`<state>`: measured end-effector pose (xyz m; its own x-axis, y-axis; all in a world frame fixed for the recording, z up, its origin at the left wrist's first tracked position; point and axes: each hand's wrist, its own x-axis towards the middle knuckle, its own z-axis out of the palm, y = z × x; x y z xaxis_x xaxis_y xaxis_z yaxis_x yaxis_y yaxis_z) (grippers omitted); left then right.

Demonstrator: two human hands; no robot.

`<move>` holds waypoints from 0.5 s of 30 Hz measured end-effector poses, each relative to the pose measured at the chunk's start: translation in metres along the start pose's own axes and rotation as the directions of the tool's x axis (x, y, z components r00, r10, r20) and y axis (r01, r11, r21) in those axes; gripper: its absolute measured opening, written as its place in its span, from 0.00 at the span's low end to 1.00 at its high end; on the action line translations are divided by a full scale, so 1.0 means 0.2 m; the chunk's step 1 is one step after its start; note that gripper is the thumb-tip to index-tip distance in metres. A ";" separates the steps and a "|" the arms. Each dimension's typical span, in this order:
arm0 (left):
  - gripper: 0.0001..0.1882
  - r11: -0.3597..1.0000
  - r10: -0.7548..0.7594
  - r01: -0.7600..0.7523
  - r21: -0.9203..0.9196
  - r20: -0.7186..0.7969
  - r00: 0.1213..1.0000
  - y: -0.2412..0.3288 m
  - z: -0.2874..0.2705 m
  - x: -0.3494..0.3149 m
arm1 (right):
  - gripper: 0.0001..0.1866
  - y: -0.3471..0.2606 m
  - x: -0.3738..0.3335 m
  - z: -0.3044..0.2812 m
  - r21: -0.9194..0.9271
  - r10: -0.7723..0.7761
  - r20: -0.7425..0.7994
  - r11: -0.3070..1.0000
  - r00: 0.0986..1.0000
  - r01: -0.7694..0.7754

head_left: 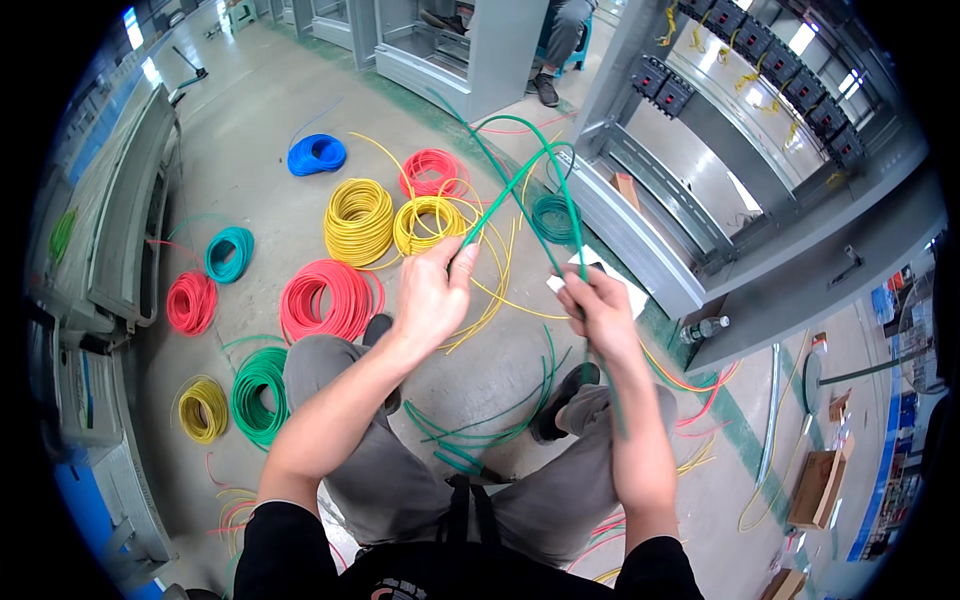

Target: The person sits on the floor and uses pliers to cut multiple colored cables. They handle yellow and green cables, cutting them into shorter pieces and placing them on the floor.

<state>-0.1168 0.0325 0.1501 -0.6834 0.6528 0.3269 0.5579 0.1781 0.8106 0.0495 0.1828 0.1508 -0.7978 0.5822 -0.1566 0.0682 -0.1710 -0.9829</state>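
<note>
My left hand [432,292] is closed on a green wire [512,188] that slants up and to the right from its fingers. Right of it, my right hand [603,308] pinches green wire too, where strands come down between thumb and fingers. In front of both hands the wire bends into a loop and crosses itself. Whether both hands hold one single length, I cannot tell. Between my feet on the floor lie several loose green wire pieces [500,432]. A white sheet [625,285] is partly hidden behind my right hand.
Coils of red [328,302], yellow [358,222], green [258,398] and blue wire [316,154] lie ahead and left. A grey metal cabinet frame [640,240] stands at right, with a plastic bottle [705,329] beside it. Another person's leg [566,35] shows at the back.
</note>
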 end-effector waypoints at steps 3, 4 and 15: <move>0.06 0.859 0.412 -0.356 0.368 -0.084 0.907 -0.08 -0.10 0.02 | 0.15 -0.11 -0.09 -0.13 0.041 0.133 0.214 0.989 0.968 -0.145; 0.06 0.787 0.501 -0.416 0.456 -0.077 0.862 -0.06 -0.15 0.03 | 0.16 -0.13 -0.12 -0.16 0.004 0.191 0.234 0.980 0.953 -0.198; 0.08 0.989 0.144 -0.132 -0.059 0.346 0.927 -0.17 -0.28 -0.08 | 0.17 -0.07 -0.18 -0.52 0.489 0.117 0.267 0.839 0.956 -0.239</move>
<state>-0.1510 -0.0261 0.1451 -0.3902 0.8855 0.2521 0.6141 0.0463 0.7878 0.1404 0.2471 0.1601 -0.9152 0.3243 -0.2391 -0.0448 -0.6717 -0.7395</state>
